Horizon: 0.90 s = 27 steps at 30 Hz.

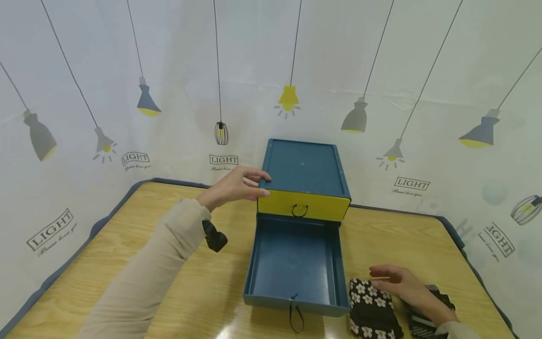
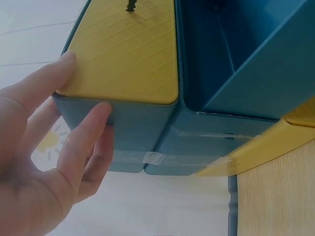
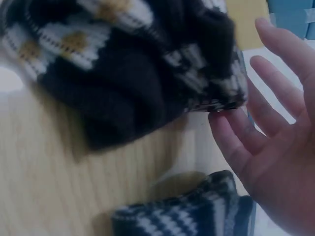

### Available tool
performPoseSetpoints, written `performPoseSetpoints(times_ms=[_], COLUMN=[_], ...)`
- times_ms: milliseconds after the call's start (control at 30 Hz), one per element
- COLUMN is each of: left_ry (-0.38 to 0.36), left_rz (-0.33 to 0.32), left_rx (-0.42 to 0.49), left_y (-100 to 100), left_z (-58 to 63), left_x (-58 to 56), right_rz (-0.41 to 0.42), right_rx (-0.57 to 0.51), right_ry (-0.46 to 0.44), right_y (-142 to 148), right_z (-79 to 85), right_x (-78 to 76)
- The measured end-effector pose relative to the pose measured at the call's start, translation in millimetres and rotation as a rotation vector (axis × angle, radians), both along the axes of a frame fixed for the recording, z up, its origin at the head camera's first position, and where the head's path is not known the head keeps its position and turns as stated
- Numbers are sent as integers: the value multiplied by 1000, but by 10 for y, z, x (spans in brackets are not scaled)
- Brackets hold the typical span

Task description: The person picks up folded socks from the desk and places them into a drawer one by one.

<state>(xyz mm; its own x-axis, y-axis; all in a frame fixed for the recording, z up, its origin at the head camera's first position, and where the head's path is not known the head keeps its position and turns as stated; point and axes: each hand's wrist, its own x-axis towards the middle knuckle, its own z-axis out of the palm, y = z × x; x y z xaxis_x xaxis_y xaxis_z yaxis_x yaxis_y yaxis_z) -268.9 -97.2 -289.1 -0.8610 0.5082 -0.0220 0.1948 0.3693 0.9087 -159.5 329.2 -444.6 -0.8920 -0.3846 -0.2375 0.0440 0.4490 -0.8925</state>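
Black flowery bundle (image 1: 374, 308): folded on the counter (image 1: 203, 292) right of the blue drawer (image 1: 292, 263), probably just for easy reach
Striped bundle (image 1: 419, 325): lay beside it, partly hidden by a hand
Right hand (image 1: 402, 285): fingers loosely apart, holding nothing, couldn't tell if they touched the flowers
Left hand (image 1: 235, 186): fingers wide around the cabinet's (image 1: 302, 165) front corner, likely steadying it while the drawer stood open

"Any text from where you're standing?"
"Boxed LIGHT labels (image 1: 223, 160), repeated across the lamp-print backdrop (image 1: 182, 37)."
"Underneath?"
"Small cursive line (image 1: 58, 240) each; can't read it all."
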Motion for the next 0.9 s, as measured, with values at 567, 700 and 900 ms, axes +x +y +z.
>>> performPoseSetpoints(times_ms=[567,700,900], left_ry=[5,8,16], left_rz=[-8,-5,-12], left_rx=[8,6,11], left_y=[-2,-6,-13], left_z=[-19,-24,-13], left_x=[-4,-2,23], right_rz=[184,138,38], right_rx=[30,79,121], right_ry=[5,18,17], right_y=[35,-13,-70], right_z=[-158,-126,-94], right_x=[-55,-25,53])
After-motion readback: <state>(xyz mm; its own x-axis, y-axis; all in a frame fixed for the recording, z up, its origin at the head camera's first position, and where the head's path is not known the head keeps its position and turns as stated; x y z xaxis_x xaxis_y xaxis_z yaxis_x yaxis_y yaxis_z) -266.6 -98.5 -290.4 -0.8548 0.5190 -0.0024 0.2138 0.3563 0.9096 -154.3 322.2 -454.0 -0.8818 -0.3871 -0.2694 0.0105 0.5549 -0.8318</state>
